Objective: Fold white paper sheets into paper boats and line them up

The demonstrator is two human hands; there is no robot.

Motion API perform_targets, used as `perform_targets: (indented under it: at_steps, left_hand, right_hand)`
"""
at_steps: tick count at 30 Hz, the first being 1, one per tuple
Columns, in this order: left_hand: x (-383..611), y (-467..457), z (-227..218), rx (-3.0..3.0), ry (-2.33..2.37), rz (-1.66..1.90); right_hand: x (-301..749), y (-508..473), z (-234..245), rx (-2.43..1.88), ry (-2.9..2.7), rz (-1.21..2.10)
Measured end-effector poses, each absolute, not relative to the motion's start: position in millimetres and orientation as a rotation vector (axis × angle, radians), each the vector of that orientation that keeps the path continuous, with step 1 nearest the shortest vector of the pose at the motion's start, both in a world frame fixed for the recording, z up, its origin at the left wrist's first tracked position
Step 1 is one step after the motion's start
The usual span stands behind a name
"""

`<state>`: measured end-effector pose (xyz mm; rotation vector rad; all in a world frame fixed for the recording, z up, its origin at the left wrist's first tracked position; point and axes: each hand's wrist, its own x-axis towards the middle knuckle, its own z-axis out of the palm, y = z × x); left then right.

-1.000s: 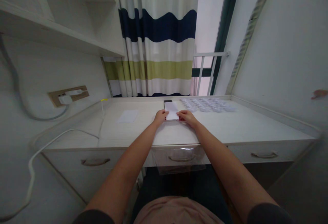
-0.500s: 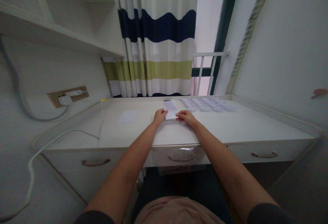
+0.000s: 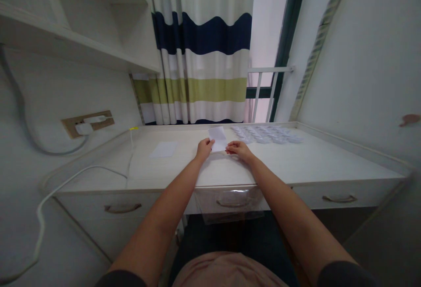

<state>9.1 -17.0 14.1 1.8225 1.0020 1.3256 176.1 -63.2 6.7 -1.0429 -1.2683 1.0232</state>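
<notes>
A small white sheet of paper (image 3: pixel 218 139) is held up above the desk in front of me. My left hand (image 3: pixel 205 148) pinches its left edge with the thumb on top. At the lower right corner of the paper, my right hand (image 3: pixel 237 149) has its thumb and fingertips pressed together on the edge. Just beyond my right hand lie rows of small folded white paper pieces (image 3: pixel 266 134). Farther left, a flat stack or sheet of white paper (image 3: pixel 165 149) rests on the desk.
The white desk (image 3: pixel 226 171) has a raised rim at the back and sides. A clear plastic sheet or bag (image 3: pixel 230 212) hangs over its front edge by the middle drawer. A white cable (image 3: pixel 95 168) runs along the left side. A striped curtain (image 3: pixel 210 63) hangs behind.
The paper has tilted and shifted slightly left and up between my hands. A dark patch at its top left corner no longer shows. Both hands stay nearly in place.
</notes>
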Motion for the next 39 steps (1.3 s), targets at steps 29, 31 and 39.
perform_targets:
  at_steps: [29,31,39]
  left_hand:
    - [14,-14,4,1.822,0.882,1.109]
    - [15,-14,4,1.817,0.876,1.094]
    - [14,-19,6,1.808,0.871,1.070]
  right_hand:
    - [181,-55,3,-1.014,-1.208,0.880]
    - [182,-55,2,-1.011,-1.217,0.872]
    - [183,-54,3,-1.001,-1.183,0.881]
